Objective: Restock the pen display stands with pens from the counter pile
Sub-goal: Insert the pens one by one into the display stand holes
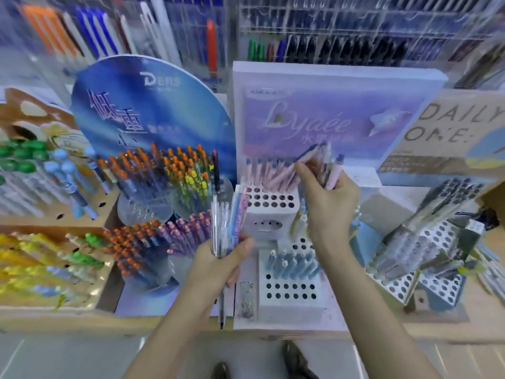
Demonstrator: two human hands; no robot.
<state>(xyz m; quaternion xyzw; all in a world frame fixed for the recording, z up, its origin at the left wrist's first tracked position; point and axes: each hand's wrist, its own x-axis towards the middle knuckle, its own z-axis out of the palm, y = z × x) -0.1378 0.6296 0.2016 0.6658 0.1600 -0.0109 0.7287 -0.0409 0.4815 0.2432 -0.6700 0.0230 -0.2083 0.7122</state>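
left hand (pixel 218 265): bare from fingers to wrist | right hand (pixel 328 206): likewise bare | left forearm (pixel 169 329), behind its grip: uncovered to the frame's lower edge | right forearm (pixel 377 310): equally uncovered | feet, well below both grips: two dark shoes (pixel 296 359), narrow toes, detail blurred

You stand in a stationery shop. Along the pale wooden counter (pixel 68 321) in front of you sit branded pen stands: a round blue cardboard stand (pixel 153 105) at left, a lilac cardboard stand (pixel 328 116) lettered "Lyaée" in the middle, and a beige "DAILY" sign (pixel 459 132) at right. Far behind, clear wall racks (pixel 355 28) hold rows of pens (pixel 300 47).
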